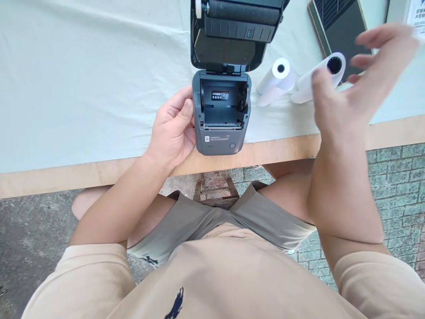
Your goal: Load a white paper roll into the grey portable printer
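Observation:
A dark grey label printer [219, 141] stands near the table's front edge with its lid [232, 51] swung up and back. Its paper bay shows no roll inside. My left hand [175, 126] grips the printer's left side, thumb against the casing. My right hand [352, 93] is raised at the right, slightly blurred, its fingers spread and nothing in them. Behind and left of that hand lie two white paper rolls: one with a small dark core [275, 79], the other with a wider black core [318, 79], partly covered by my thumb.
A dark flat box or device [341, 31] lies at the back right, beside a white printed item [416, 17] at the corner. A pale cloth [83, 88] covers the table, whose wooden front edge [66, 177] runs above my lap. Beneath it is a small wooden stool [215, 195].

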The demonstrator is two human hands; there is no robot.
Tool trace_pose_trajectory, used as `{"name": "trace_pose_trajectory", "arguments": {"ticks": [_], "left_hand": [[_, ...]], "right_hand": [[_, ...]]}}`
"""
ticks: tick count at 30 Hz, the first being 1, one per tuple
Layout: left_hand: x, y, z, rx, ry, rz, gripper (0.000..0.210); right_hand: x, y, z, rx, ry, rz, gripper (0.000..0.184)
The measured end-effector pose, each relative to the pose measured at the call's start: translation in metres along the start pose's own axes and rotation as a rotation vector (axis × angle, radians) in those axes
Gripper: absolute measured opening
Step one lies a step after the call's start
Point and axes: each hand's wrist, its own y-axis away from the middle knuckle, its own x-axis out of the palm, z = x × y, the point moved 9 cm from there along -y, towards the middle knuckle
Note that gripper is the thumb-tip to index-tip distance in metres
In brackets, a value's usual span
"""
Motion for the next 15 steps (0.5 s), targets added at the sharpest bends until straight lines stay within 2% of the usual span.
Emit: {"name": "trace_pose_trajectory", "arguments": {"ticks": [2, 4, 7, 12, 15], "left_hand": [[-0.003, -0.001, 0.001, 0.011, 0.010, -0.012, 0.020], [-0.004, -0.002, 0.001, 0.023, 0.013, -0.012, 0.021], [-0.002, -0.002, -0.001, 0.054, -0.003, 0.013, 0.023], [0.005, -0.001, -0.004, 0.081, -0.083, 0.077, 0.028], [0.005, -0.001, -0.004, 0.096, -0.125, 0.084, 0.031]], "right_hand": [[0.012, -0.002, 0.002, -0.053, 0.024, 0.040, 0.046], [0.019, -0.002, 0.001, -0.021, 0.046, 0.072, 0.044], [0.019, 0.001, 0.005, -0.026, 0.031, 0.080, 0.048], [0.026, 0.001, 0.003, -0.051, 0.014, 0.166, 0.055], [0.023, -0.001, 0.005, -0.115, -0.033, 0.127, 0.052]]}}
